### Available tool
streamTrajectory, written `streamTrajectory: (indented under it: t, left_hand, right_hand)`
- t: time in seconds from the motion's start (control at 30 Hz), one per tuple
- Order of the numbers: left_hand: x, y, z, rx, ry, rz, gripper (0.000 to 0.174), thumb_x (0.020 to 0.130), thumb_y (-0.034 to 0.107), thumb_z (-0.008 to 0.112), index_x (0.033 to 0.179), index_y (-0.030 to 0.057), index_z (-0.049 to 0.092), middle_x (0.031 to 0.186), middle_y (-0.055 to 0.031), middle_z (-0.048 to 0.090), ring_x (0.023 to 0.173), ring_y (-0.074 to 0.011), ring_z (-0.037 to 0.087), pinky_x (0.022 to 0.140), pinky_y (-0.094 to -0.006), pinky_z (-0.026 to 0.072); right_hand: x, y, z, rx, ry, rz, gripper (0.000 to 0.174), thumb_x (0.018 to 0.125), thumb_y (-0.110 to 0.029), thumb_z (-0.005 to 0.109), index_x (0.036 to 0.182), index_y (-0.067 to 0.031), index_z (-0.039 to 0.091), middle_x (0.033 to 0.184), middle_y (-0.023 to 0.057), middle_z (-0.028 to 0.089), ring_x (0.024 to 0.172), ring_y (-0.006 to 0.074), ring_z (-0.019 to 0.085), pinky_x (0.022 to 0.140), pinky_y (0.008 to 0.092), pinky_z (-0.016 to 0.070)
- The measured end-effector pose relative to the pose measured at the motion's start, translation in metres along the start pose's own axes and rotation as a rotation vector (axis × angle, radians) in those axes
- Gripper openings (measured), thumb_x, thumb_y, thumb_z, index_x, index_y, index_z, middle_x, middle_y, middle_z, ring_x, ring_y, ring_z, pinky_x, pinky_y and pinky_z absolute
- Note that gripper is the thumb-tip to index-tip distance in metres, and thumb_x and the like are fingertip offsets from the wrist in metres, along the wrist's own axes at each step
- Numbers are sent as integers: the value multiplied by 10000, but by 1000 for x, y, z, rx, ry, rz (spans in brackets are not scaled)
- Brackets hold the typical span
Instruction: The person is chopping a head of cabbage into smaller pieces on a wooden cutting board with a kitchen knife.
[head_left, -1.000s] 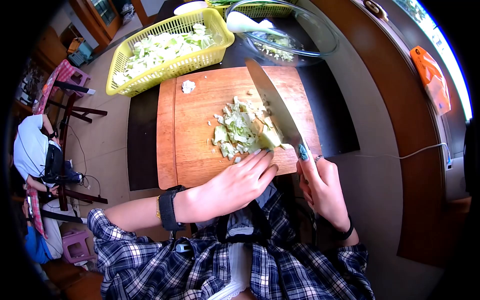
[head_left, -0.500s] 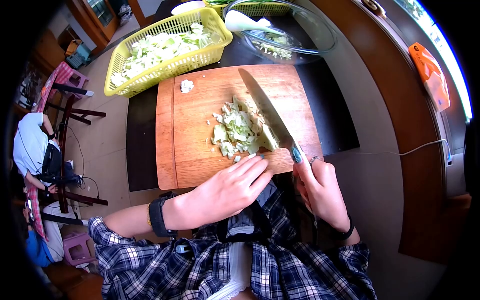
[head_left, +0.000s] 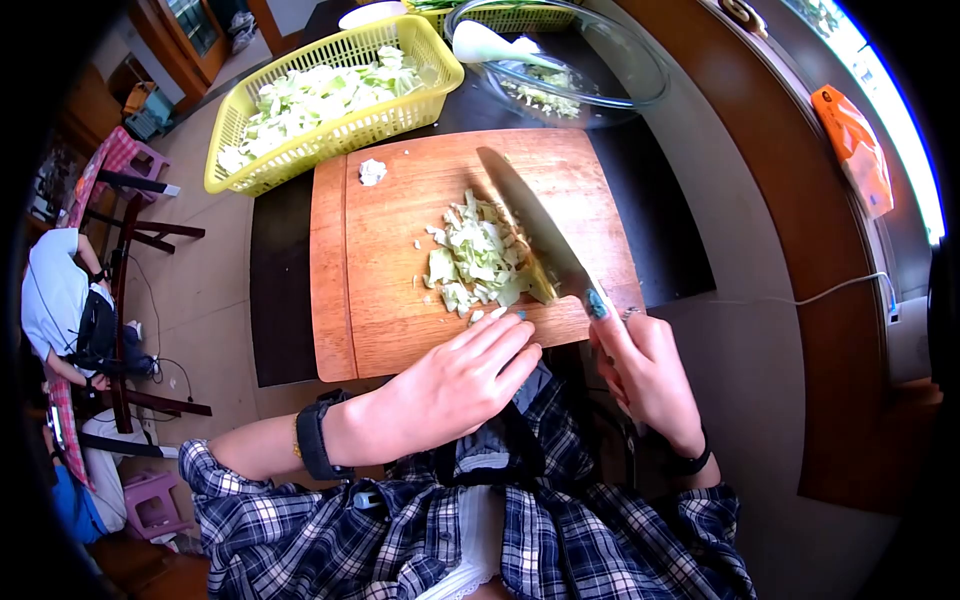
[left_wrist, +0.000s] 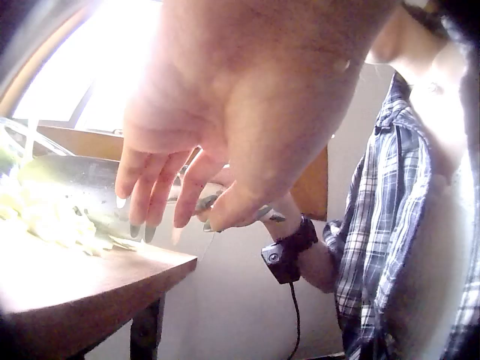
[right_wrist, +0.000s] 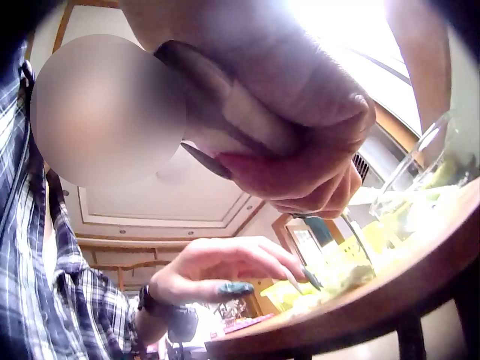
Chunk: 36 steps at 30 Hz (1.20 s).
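My right hand point(head_left: 650, 375) grips the handle of a large kitchen knife point(head_left: 545, 225), its thumb laid along the blade's base. The blade slants across the right part of a wooden cutting board point(head_left: 390, 315), right beside a heap of chopped cabbage point(head_left: 470, 250). Near the board's front edge, my left hand point(head_left: 460, 385) has its fingers loosely extended, fingertips just short of the heap. In the left wrist view those fingers point(left_wrist: 154, 191) hang down with nothing between them, and the blade shows behind.
A yellow basket point(head_left: 330, 150) of cut cabbage stands behind the board at the left. A glass bowl point(head_left: 640, 100) with a pale spoon point(head_left: 490, 45) and chopped bits is at the back right. One small white lump point(head_left: 372, 172) lies on the board. Another person point(head_left: 60, 300) is at far left.
My left hand has drawn back from the cabbage, toward my body and slightly left. The knife has shifted left against the heap, its tip a little nearer me.
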<state>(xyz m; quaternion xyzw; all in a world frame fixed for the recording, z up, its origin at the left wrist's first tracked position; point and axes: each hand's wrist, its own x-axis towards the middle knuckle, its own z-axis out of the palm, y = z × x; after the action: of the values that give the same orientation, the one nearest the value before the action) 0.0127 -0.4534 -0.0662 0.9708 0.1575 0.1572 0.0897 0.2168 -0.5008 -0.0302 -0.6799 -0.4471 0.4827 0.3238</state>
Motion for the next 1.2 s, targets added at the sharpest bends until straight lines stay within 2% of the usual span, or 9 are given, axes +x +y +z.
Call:
streamTrajectory:
  t: [0.1,0.4,0.5,0.63,0.73,0.83,1.0,1.1,1.2]
  left_hand:
    - [-2,-1,0,6,-12,-11,314,815,89,582,1096,-43,542,1160,-198,517,1130,-326,498,1012,-413,383]
    - [-2,-1,-1,5,-52,-22,334,825,98,574,1121,-51,533,1175,-206,510,1154,-331,477,1025,-417,367]
    - [-1,-1,-1,11,-59,-31,347,827,105,573,1133,-52,525,1185,-209,503,1165,-333,467,1032,-417,358]
    - [1,-1,-1,44,-83,-23,361,831,119,571,1145,-51,516,1196,-210,496,1171,-333,462,1038,-416,350]
    - [2,-2,0,50,-86,-23,363,834,125,567,1147,-51,513,1202,-210,493,1173,-333,460,1041,-415,347]
    - [2,-1,0,53,-91,-28,363,835,127,565,1147,-50,512,1211,-211,490,1177,-333,456,1044,-414,342]
    - [3,-1,-2,62,-115,-44,370,835,132,566,1153,-49,509,1220,-213,485,1187,-330,450,1049,-420,334]
    - [4,0,-1,62,-104,-25,376,837,136,563,1160,-48,506,1227,-213,483,1192,-330,447,1050,-425,332]
    - [8,0,-3,49,-115,-27,388,841,140,558,1172,-53,498,1236,-214,478,1199,-327,441,1053,-426,326]
  right_hand:
    - [-3,-5,-2,106,25,5,437,967,-261,439,630,8,506,433,-3,423,350,62,382,338,240,279]
    - [-1,3,-2,119,21,-39,416,972,-266,434,656,-3,503,441,-11,426,342,51,366,328,223,265]
    - [6,11,-2,-58,-14,-74,436,969,-258,442,628,7,497,438,-3,420,352,56,371,338,238,275]
    - [1,3,-2,9,14,-21,446,964,-251,453,612,20,496,436,11,432,357,68,387,345,244,287]
    - [3,12,-1,56,-6,-115,449,958,-245,463,602,28,492,436,18,442,361,72,399,345,249,286]
    - [1,3,-4,-63,-16,-22,451,957,-236,464,593,30,483,433,21,436,377,70,400,360,256,297]
    - [1,8,-3,12,-13,-116,439,956,-232,462,610,36,499,441,26,439,393,72,418,374,259,308]
    - [1,9,-7,-83,-34,-99,423,957,-231,460,631,35,503,444,23,434,404,69,426,379,255,312]
    - [-8,5,-14,102,-29,-32,420,957,-248,462,637,20,512,445,7,440,369,58,405,353,237,301]
